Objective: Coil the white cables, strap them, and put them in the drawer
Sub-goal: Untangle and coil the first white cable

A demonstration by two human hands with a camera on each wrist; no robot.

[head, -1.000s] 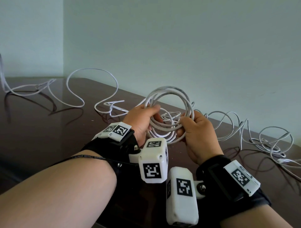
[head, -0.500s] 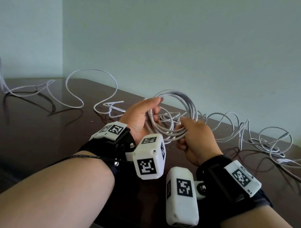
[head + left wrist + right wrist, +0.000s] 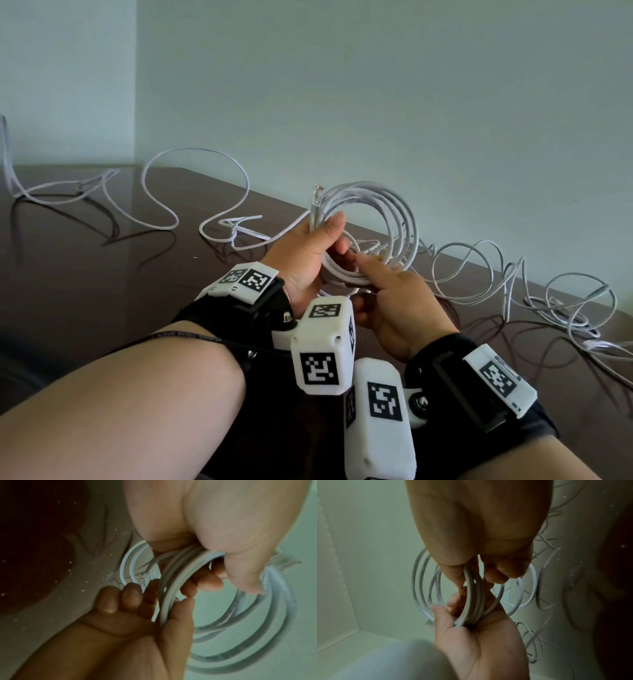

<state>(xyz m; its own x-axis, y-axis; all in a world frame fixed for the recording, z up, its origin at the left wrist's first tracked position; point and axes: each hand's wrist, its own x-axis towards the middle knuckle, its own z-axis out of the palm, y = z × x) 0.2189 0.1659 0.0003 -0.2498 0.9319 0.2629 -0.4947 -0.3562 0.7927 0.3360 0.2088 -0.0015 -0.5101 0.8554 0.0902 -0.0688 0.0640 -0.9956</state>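
Plug [image 3: 317, 196] now risen — coil [image 3: 394, 219] between both hands

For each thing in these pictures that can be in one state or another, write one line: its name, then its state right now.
Coiled white cable: wound into loops, held up off the table, not strapped.
Cable plug: free, sticking up above the left thumb.
Left hand: grips the coil.
Right hand: pinches the coil's lower strands.
Loose white cables: uncoiled, tangled on the table.
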